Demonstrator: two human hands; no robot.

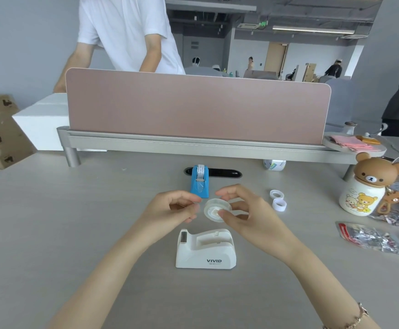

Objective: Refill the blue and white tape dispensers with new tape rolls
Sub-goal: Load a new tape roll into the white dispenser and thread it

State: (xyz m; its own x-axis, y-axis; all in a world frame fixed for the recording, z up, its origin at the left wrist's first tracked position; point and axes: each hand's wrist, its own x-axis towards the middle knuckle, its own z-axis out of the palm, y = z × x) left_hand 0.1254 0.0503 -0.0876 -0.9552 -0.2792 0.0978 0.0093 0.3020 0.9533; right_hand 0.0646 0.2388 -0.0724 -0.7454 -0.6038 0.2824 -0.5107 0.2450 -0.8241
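Note:
My right hand (pixel 243 210) holds a clear tape roll (pixel 213 210) by its white core, thumb and fingers curled round it, above the table. Just left of the roll, my left hand (pixel 177 207) has thumb and forefinger pinched together; whether they hold the tape's loose end I cannot tell. The white tape dispenser (pixel 205 250), marked VIVID, stands below my hands with its roll slot empty. The blue tape dispenser (pixel 199 181) stands behind my hands with tape on it. Two small white cores (pixel 278 199) lie to the right.
A bear-lidded jar (pixel 364 186) and foil packets (pixel 371 238) crowd the table's right side. A pink divider (pixel 198 108) on a grey rail closes the back, with a tape roll (pixel 275 165) under the rail. A person stands behind the divider. Boxes are stacked at far left.

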